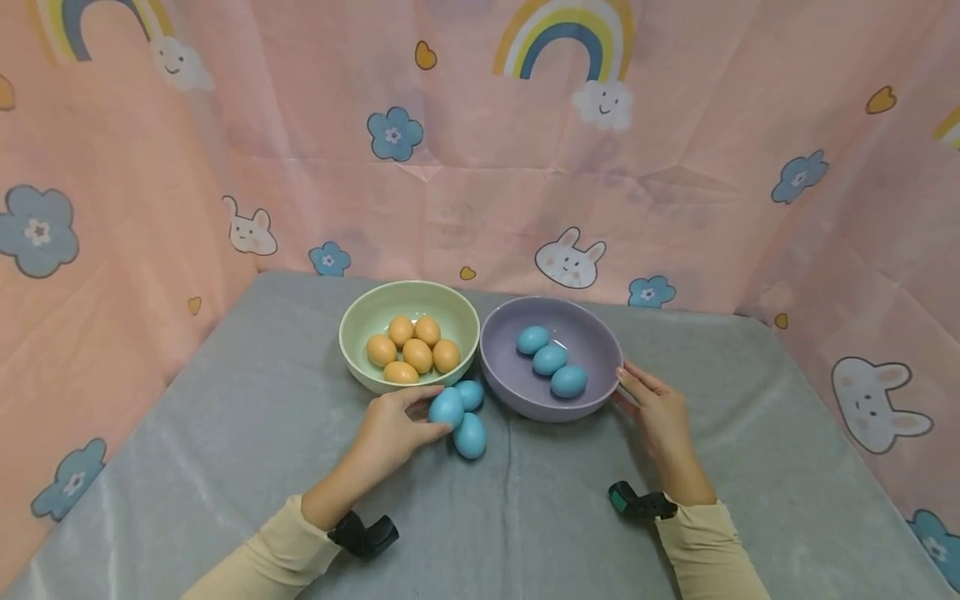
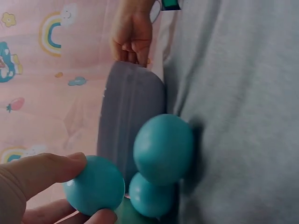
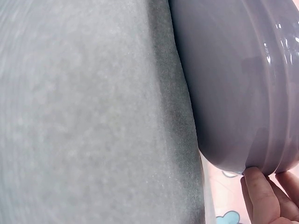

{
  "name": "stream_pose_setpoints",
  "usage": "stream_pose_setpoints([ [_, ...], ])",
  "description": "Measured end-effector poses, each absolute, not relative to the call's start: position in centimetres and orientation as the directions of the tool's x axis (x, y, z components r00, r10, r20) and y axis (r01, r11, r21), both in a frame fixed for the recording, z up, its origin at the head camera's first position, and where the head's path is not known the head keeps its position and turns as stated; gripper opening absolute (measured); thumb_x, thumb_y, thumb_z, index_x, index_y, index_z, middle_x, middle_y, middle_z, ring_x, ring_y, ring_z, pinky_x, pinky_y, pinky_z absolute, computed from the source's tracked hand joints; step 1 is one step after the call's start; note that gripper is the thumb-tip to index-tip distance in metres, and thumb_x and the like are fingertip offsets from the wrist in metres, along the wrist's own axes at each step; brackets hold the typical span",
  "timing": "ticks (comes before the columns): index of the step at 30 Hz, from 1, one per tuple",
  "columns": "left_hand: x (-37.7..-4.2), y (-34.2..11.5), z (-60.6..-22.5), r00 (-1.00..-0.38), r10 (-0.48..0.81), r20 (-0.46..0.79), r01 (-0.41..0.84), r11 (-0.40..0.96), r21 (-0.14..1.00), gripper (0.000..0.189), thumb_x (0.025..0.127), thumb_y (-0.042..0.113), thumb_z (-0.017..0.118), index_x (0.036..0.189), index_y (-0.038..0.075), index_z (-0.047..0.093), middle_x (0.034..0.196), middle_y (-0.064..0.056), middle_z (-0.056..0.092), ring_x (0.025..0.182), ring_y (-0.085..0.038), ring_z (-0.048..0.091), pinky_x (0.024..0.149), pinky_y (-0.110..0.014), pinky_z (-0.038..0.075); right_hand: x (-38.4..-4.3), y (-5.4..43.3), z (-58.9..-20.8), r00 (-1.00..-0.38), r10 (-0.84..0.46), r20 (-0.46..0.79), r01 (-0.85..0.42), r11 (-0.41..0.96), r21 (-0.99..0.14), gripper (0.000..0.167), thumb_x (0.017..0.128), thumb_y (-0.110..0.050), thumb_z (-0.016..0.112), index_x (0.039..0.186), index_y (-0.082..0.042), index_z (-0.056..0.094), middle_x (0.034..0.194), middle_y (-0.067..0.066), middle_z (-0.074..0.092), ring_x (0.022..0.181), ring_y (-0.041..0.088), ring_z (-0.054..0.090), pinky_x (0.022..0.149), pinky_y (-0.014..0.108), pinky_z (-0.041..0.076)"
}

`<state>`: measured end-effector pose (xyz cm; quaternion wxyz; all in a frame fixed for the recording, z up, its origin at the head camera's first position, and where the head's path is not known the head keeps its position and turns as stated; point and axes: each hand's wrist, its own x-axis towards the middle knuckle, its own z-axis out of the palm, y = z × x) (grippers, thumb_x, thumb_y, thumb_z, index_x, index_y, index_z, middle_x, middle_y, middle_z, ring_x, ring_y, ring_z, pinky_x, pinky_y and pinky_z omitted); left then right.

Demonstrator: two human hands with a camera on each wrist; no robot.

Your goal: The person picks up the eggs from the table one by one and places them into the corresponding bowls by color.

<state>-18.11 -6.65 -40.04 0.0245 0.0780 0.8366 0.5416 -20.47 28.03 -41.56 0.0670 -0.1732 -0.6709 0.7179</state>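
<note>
My left hand (image 1: 393,429) pinches a blue egg (image 1: 446,408) between thumb and fingers, just in front of the green bowl (image 1: 356,367). Beside it on the cloth lie two more blue eggs, one nearer (image 1: 470,437) and one farther back (image 1: 470,394). My right hand (image 1: 660,412) holds the right side of the purple bowl (image 1: 555,410), thumb at the rim and other fingers against the outer wall. That bowl contains three blue eggs (image 1: 550,360). Several yellow eggs (image 1: 417,355) fill part of the green bowl. In the right wrist view, the fingertips (image 3: 260,186) touch the purple bowl's outside.
The two bowls stand side by side at the back of a table covered with grey cloth (image 1: 225,433). A pink patterned curtain (image 1: 450,192) surrounds the back and sides. Each wrist wears a black device, one on the left (image 1: 365,535) and one on the right (image 1: 641,502).
</note>
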Motion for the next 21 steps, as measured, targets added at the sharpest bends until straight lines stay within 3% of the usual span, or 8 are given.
stream_pose_setpoints([
  [4, -18.4, -6.1, -39.0, -0.983, 0.183, 0.028, 0.094, 0.367, 0.926, 0.047, 0.078, 0.009, 0.084, 0.123, 0.005, 0.07, 0.123, -0.014, 0.071, 0.115, -0.027, 0.068, 0.089, -0.029, 0.061, -20.4, 28.1, -41.5, -0.933, 0.324, -0.155, 0.136, -0.083, -0.987, 0.049, 0.096, -0.021, 0.068, 0.138, -0.001, 0.052, 0.12, -0.017, 0.068, 0.1, -0.009, 0.063, 0.098, 0.025, 0.055],
  [8, -18.8, -5.3, -38.3, -0.978, 0.207, 0.026, 0.094, 0.33, 0.939, 0.048, 0.08, 0.008, 0.083, 0.126, 0.005, 0.069, 0.124, -0.013, 0.071, 0.117, -0.027, 0.067, 0.091, -0.029, 0.06, -20.4, 28.0, -41.5, -0.938, 0.314, -0.148, 0.126, -0.09, -0.988, 0.052, 0.096, -0.02, 0.068, 0.139, 0.003, 0.05, 0.107, -0.021, 0.07, 0.1, -0.008, 0.064, 0.092, 0.021, 0.058],
  [12, -19.3, -4.4, -37.7, -0.975, 0.219, 0.046, 0.115, 0.313, 0.943, 0.048, 0.08, 0.007, 0.082, 0.126, 0.005, 0.069, 0.125, -0.013, 0.07, 0.118, -0.026, 0.066, 0.091, -0.029, 0.06, -20.4, 27.9, -41.5, -0.94, 0.308, -0.15, 0.126, -0.097, -0.987, 0.053, 0.096, -0.02, 0.067, 0.14, 0.004, 0.048, 0.106, -0.021, 0.07, 0.1, -0.008, 0.064, 0.088, 0.017, 0.058],
  [21, -20.3, -2.6, -36.5, -0.971, 0.221, 0.094, 0.165, 0.327, 0.93, 0.049, 0.08, 0.012, 0.083, 0.127, 0.01, 0.069, 0.124, -0.009, 0.071, 0.117, -0.023, 0.067, 0.091, -0.031, 0.061, -20.4, 28.0, -41.5, -0.936, 0.316, -0.155, 0.138, -0.074, -0.988, 0.055, 0.097, -0.021, 0.066, 0.142, 0.003, 0.047, 0.103, -0.023, 0.069, 0.101, -0.009, 0.063, 0.099, 0.027, 0.054],
])
